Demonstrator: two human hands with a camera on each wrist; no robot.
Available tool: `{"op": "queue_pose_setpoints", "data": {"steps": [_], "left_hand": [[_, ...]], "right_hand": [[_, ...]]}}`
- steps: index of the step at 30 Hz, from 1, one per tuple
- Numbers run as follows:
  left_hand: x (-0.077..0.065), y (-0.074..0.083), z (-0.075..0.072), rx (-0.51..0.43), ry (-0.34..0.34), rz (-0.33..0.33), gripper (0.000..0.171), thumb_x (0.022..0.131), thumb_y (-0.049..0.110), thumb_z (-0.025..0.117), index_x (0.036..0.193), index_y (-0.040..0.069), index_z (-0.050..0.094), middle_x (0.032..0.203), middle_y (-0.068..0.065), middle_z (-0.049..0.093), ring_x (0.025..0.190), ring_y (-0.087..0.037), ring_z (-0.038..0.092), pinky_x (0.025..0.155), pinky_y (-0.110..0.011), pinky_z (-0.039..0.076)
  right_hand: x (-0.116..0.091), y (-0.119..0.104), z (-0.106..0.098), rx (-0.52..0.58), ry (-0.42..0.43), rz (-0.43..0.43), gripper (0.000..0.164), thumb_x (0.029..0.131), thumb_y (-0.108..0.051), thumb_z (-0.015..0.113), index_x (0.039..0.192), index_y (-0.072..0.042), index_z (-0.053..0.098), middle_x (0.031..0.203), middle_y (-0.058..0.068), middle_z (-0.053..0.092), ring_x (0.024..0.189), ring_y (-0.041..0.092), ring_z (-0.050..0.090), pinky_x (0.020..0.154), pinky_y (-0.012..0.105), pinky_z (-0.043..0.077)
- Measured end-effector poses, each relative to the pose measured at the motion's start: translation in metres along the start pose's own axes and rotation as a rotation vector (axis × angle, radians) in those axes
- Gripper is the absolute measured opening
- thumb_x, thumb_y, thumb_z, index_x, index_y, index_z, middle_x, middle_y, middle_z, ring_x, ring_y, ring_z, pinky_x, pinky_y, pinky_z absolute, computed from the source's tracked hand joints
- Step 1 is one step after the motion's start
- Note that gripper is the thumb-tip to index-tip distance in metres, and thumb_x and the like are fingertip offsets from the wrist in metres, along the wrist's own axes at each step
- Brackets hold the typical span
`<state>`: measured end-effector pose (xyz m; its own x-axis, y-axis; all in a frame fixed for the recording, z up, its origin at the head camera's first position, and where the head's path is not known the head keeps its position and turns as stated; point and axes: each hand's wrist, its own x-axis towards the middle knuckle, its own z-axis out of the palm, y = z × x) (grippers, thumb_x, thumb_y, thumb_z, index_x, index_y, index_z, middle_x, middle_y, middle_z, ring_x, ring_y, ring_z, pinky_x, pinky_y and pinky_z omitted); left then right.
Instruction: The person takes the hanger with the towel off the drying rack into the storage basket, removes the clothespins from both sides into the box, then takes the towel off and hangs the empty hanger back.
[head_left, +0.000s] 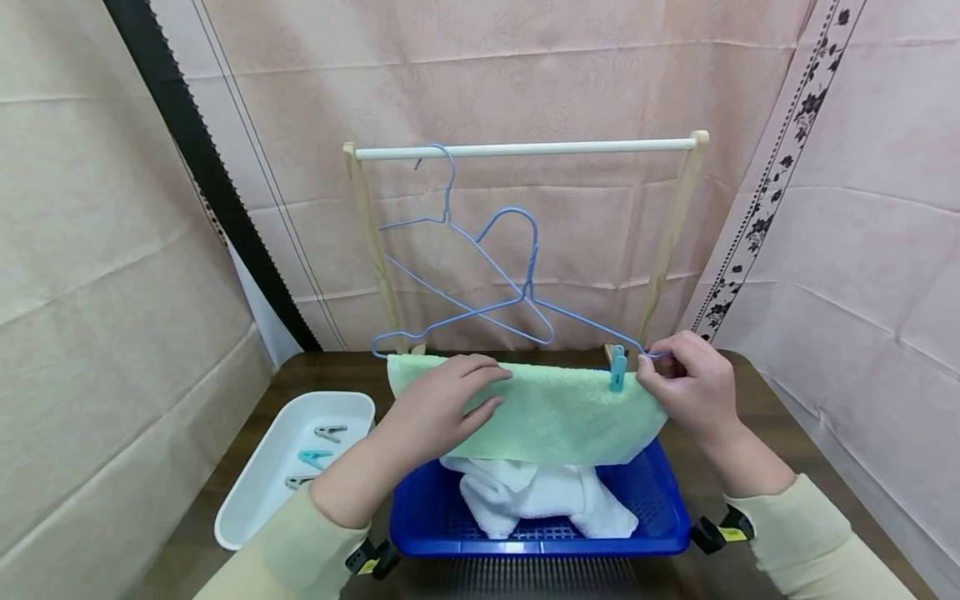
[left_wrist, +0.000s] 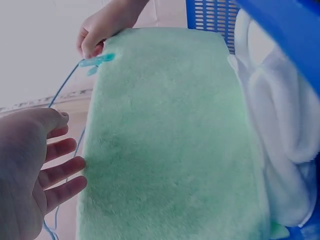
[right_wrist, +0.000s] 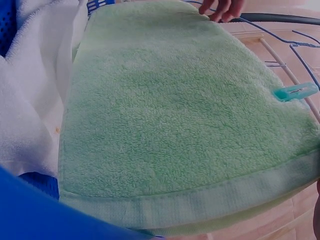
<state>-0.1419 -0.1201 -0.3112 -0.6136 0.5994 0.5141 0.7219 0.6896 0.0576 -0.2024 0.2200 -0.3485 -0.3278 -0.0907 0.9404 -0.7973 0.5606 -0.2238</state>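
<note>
A light green towel (head_left: 555, 417) hangs over the bottom of a blue wire hanger (head_left: 588, 320). One turquoise clothespin (head_left: 618, 368) clips its top edge near the right end. With thumb and fingers, my right hand (head_left: 693, 383) pinches the hanger's right corner, just beside that clothespin. My left hand (head_left: 450, 400) is held over the towel's left part, fingers loosely extended. In the left wrist view, the left hand's fingertips (left_wrist: 77, 165) come right up to the towel's edge, and nothing is gripped. Below the towel, a white towel (head_left: 547, 500) lies bunched in a blue basket (head_left: 540, 547).
Behind, a rack with a white bar (head_left: 570, 148) carries a second blue hanger (head_left: 452, 179) by its hook. To the left stands a white tray (head_left: 255, 475) with several clothespins (head_left: 313, 458). Pale cloth (head_left: 862, 250) surrounds the brown table (head_left: 735, 483) at the back and sides.
</note>
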Motion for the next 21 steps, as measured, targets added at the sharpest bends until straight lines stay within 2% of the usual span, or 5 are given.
{"op": "queue_pose_setpoints", "data": {"steps": [9, 21], "left_hand": [[0.017, 0.009, 0.001, 0.023, -0.038, 0.001, 0.03, 0.098, 0.03, 0.064, 0.126, 0.02, 0.066, 0.123, 0.006, 0.063, 0.115, -0.012, 0.058, 0.093, -0.03, 0.05], [0.045, 0.02, 0.004, 0.0, -0.089, 0.008, 0.031, 0.1, 0.033, 0.06, 0.128, 0.021, 0.065, 0.125, 0.006, 0.063, 0.117, -0.012, 0.058, 0.094, -0.03, 0.05]], "right_hand": [[0.0, -0.001, 0.001, 0.004, 0.002, 0.004, 0.009, 0.074, -0.013, 0.067, 0.072, -0.004, 0.067, 0.064, 0.001, 0.051, 0.063, 0.003, 0.04, 0.055, 0.015, 0.034], [-0.001, -0.002, 0.003, 0.01, 0.007, -0.01, 0.011, 0.074, -0.014, 0.066, 0.072, -0.003, 0.066, 0.064, 0.001, 0.051, 0.062, 0.005, 0.04, 0.054, 0.016, 0.034]]}}
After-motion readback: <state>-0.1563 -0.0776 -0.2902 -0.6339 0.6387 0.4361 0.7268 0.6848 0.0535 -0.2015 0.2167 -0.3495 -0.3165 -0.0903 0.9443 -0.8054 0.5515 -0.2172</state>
